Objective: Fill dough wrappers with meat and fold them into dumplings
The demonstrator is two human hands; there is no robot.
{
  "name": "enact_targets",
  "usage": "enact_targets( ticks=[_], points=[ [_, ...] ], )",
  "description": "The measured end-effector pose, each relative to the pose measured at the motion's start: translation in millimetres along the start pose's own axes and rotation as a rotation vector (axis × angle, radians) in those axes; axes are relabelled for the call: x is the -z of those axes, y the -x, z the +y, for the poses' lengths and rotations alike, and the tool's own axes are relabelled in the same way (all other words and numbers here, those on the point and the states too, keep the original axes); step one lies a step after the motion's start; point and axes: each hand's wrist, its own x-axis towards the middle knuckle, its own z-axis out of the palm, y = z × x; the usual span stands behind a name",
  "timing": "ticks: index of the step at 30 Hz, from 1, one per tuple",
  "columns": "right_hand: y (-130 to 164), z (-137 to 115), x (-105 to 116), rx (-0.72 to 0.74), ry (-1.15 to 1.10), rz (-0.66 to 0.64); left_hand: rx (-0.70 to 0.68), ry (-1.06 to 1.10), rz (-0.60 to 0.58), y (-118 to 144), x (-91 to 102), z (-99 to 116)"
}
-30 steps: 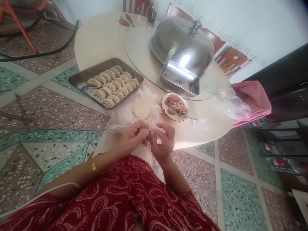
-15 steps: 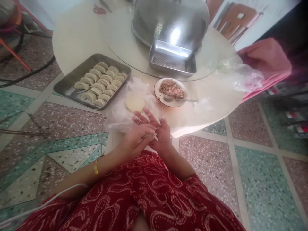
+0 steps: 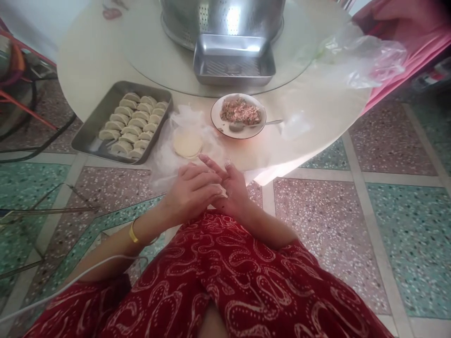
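My left hand (image 3: 195,187) is closed, fingers curled over the palm side of my right hand (image 3: 237,188). A pale edge of a dumpling (image 3: 222,190) shows under the left fingertips, mostly hidden. On my right hand the thumb and a forefinger stretch out apart, with whitish flour on a tip; its other fingers are partly covered. Just beyond the hands, a stack of round dumpling wrappers (image 3: 188,142) lies on a crumpled plastic bag (image 3: 162,164). Behind them a plate (image 3: 215,123) holds minced filling (image 3: 241,111) and a spoon (image 3: 273,122).
At the left, a metal tray (image 3: 80,141) carries rows of folded dumplings (image 3: 128,129). A smaller steel tray (image 3: 234,77) and a large perforated steel pot (image 3: 221,19) stand on the glass turntable (image 3: 151,63). Clear plastic bags (image 3: 369,58) lie at the right edge of the round table.
My left fingers have closed further over the right palm, covering more of the dumpling and of the right fingers. The view has shifted, so the table things sit further left and mostly higher.
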Motion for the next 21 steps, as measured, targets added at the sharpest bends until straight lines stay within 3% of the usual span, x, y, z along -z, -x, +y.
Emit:
enact_targets(
  ticks=[10,15,21],
  points=[
    [-6.3,8.2,17.3,0.089,0.098,-0.094,-0.108,0.002,-0.04,-7.1,-11.2,3.0],
    [-0.4,7.4,14.7,0.133,0.132,-0.14,0.001,0.072,-0.103,-5.1,-14.0,7.0],
    [8.1,2.1,8.6,0.133,0.124,-0.102,0.093,0.044,0.035,-0.8,-3.8,10.9]
  ],
)
